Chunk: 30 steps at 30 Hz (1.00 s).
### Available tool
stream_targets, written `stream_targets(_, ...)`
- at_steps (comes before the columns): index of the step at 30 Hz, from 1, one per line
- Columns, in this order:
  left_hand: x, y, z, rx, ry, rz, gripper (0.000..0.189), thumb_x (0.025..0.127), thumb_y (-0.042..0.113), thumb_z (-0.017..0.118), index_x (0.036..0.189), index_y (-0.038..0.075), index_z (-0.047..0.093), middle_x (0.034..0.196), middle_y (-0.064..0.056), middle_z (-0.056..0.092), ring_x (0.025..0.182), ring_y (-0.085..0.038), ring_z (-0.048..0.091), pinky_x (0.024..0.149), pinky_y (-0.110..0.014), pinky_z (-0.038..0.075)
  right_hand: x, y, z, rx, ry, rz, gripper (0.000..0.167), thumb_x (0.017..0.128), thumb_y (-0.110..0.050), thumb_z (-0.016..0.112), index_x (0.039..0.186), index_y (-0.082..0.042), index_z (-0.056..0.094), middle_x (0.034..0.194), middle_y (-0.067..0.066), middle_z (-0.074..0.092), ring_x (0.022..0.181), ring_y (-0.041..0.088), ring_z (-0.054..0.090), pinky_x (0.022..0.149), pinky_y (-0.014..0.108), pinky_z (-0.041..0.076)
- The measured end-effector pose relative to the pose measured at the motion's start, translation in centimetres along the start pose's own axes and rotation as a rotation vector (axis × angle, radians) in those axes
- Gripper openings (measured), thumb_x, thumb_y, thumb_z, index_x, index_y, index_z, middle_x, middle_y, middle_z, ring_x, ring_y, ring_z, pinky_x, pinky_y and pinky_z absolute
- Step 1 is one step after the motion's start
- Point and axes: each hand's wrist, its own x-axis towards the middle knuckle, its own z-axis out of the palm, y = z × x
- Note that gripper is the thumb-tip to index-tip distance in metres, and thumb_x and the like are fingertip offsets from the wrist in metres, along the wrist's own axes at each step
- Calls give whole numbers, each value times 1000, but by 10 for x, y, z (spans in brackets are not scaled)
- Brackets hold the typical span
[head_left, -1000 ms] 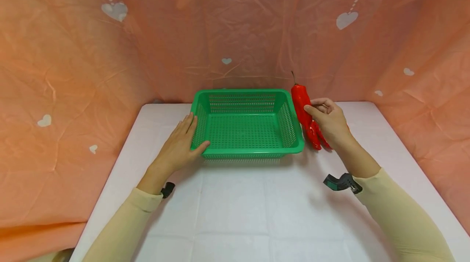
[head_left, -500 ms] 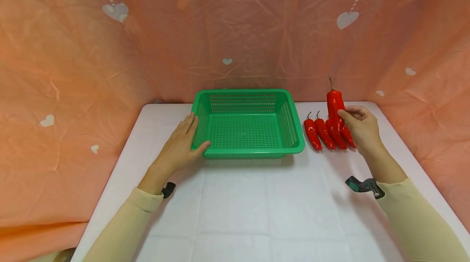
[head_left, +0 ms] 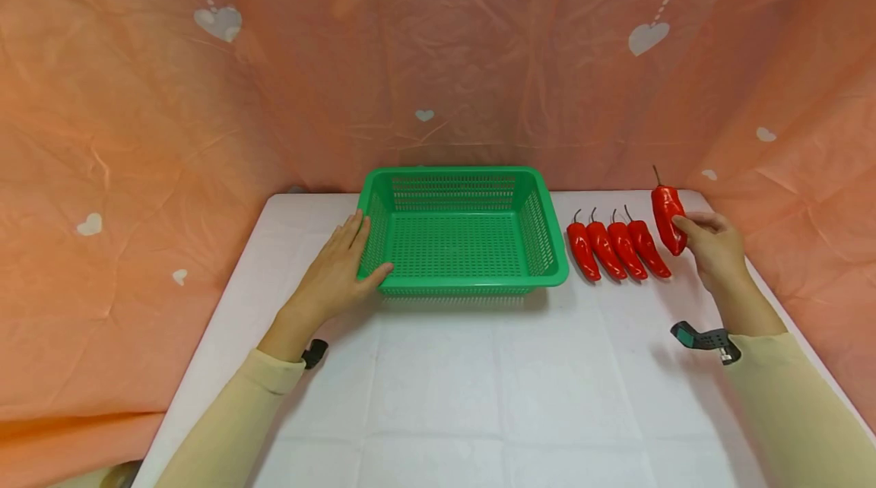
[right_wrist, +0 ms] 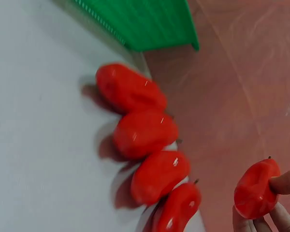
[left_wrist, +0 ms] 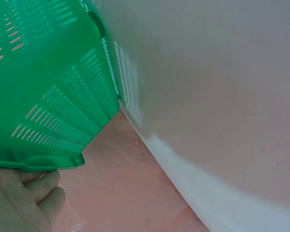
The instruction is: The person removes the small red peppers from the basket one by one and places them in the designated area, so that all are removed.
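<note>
A red chili pepper (head_left: pixel 667 219) with a thin dark stem is pinched between the thumb and fingers of my right hand (head_left: pixel 715 248). In the right wrist view this pepper (right_wrist: pixel 255 191) is held apart from a row of several other red chili peppers (head_left: pixel 621 249), which lie side by side on the table. My left hand (head_left: pixel 335 271) rests with extended fingers on the left rim of a green plastic basket (head_left: pixel 462 283). The left wrist view shows fingers (left_wrist: pixel 43 188) at the underside of the basket's rim (left_wrist: pixel 34 166); nothing lies inside the basket.
A white cloth covers the table (head_left: pixel 438 389). Pink-orange fabric (head_left: pixel 472 55) with heart prints hangs behind and on both sides, close to the table's back edge. The basket stands near that edge, just left of the pepper row.
My right hand has moved right with its pepper, away from the basket's right side and past the row, and is now lower. The row has come into full sight. My left hand stays put.
</note>
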Motion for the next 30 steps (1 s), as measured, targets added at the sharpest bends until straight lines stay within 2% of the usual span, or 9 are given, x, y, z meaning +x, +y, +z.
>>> stream_targets(3, 0, 0, 0, 0, 1, 0, 100, 107, 62, 53, 169, -4, 11, 179, -20, 3, 166, -39, 8, 136, -50, 9, 6, 6, -7, -34, 2, 17, 22, 102, -37, 74, 115, -27, 60, 112, -11, 50, 101, 7, 50, 69, 9, 56)
stream_targets(12, 0, 0, 0, -1, 1, 8, 100, 107, 61, 54, 169, -5, 12, 179, -21, 3, 166, -39, 8, 136, -49, 9, 18, 21, -21, -252, 26, 49, 7, 109, -37, 63, 110, -31, 60, 111, -12, 48, 98, 8, 50, 71, 10, 56)
stream_targets(14, 0, 0, 0, -3, 1, 9, 100, 107, 61, 55, 169, -5, 12, 179, -21, 4, 166, -39, 8, 136, -49, 9, 20, 24, -23, -306, 21, 52, 10, 109, -39, 60, 113, -29, 60, 115, -9, 49, 99, 10, 49, 72, 11, 56)
stream_targets(18, 0, 0, -1, -4, 0, 7, 99, 107, 61, 54, 169, -5, 12, 179, -21, 4, 166, -39, 8, 136, -49, 9, 24, 29, -25, -419, 30, 67, 24, 110, -41, 57, 121, -20, 60, 130, 6, 51, 103, 15, 48, 71, 14, 56)
stream_targets(21, 0, 0, -1, -6, -1, 5, 99, 107, 61, 54, 169, -5, 12, 179, -20, 3, 166, -38, 7, 136, -48, 9, 26, 33, -24, -436, 45, 88, 30, 110, -41, 57, 125, -15, 60, 136, 14, 50, 106, 19, 49, 70, 17, 58)
stream_targets(30, 0, 0, -1, -1, -1, 3, 99, 108, 62, 53, 169, -5, 12, 179, -21, 3, 166, -38, 8, 136, -49, 9, 33, 39, -19, -458, 62, 94, 38, 110, -38, 56, 131, -6, 59, 136, 16, 51, 106, 20, 50, 67, 13, 54)
